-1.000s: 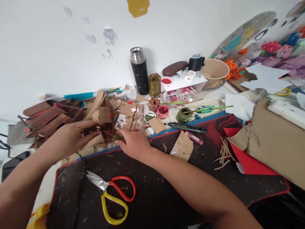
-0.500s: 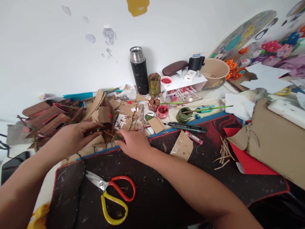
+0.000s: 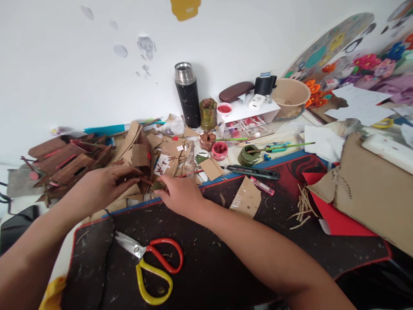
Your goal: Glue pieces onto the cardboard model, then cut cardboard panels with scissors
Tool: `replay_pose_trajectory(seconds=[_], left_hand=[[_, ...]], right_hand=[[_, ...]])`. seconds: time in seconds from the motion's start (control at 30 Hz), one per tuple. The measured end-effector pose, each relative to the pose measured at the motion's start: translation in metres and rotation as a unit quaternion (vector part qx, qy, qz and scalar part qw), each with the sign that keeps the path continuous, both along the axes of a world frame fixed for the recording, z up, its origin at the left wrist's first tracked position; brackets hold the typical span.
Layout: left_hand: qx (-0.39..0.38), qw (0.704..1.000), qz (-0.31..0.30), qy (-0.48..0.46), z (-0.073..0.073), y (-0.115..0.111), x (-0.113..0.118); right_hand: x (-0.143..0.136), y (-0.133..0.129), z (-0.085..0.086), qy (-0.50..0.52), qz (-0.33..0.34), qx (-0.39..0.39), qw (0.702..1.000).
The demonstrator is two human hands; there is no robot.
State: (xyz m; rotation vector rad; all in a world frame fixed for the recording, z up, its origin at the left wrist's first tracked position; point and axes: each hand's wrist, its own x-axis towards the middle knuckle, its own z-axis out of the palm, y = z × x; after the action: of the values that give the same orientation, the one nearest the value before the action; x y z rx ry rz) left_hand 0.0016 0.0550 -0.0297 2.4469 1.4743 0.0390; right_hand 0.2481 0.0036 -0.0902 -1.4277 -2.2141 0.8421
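A brown-painted cardboard model (image 3: 141,156) with a small red patch stands just beyond my fingertips. My left hand (image 3: 105,187) reaches in from the left, its fingers pinched on a thin brown strip at the model's near side. My right hand (image 3: 182,193) comes from the right, thumb and forefinger closed on a small dark green piece (image 3: 158,185). The strip's end meets or nearly meets the green piece; the exact contact is too small to tell. Below the hands, scissors (image 3: 139,249) with one red and one yellow handle lie on the black mat (image 3: 213,254).
More brown cardboard models (image 3: 61,159) are piled at the left. Cardboard scraps (image 3: 167,150) lie behind my hands. Open paint jars (image 3: 220,150), a black flask (image 3: 188,99) and a utility knife (image 3: 253,172) stand or lie farther back. A large cardboard piece (image 3: 377,185) is at right.
My view has shifted very slightly. Both hands keep nearly the same place and grip, and the scissors and the other things on the table have not moved.
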Motion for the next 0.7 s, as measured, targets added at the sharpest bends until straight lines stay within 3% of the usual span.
replay_pose_trajectory(seconds=[0.7], left_hand=[[0.007,1.0,0.004,0.0,-0.0004,-0.0005,0.0025]], right_hand=[[0.0013,-0.0001,0.0055,-0.001,0.004,-0.016,1.0]])
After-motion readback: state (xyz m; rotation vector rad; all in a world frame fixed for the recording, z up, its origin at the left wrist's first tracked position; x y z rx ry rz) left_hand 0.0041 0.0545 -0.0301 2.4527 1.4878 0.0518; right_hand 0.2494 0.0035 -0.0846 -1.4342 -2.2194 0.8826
